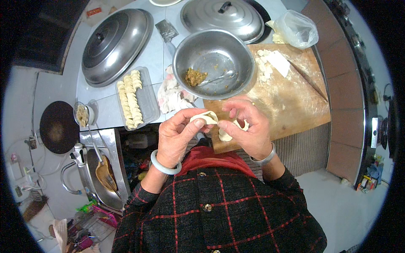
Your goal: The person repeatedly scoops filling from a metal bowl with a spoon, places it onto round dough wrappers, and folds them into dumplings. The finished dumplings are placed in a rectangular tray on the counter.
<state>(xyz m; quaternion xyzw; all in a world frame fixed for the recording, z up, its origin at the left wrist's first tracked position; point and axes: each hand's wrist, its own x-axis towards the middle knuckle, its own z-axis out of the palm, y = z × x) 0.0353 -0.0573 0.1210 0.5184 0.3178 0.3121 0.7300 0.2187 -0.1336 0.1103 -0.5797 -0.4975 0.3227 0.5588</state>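
Note:
A folded dumpling wrapper [205,118] with filling inside is pinched in my left hand [182,134]. My right hand [248,126] is beside it, thumb tip at the wrapper's right corner, the other fingers raised and apart. Below my right hand, partly hidden, more dough wrappers [225,135] lie on the wooden board's near corner. Just beyond my hands stands a steel bowl [218,87] with a clump of filling [194,77] and a metal spoon [227,74]. Rows of finished dumplings [129,98] sit in a clear plastic tray [147,95] to the left.
The floured wooden board [284,110] holds dough pieces [264,66], a white scraper [279,63] and a thin dark stick [307,79]. Two metal lids [117,46], a plastic bag [297,28], a cloth [172,91] and a small glass bowl [90,114] are around. A sink [104,183] is at left.

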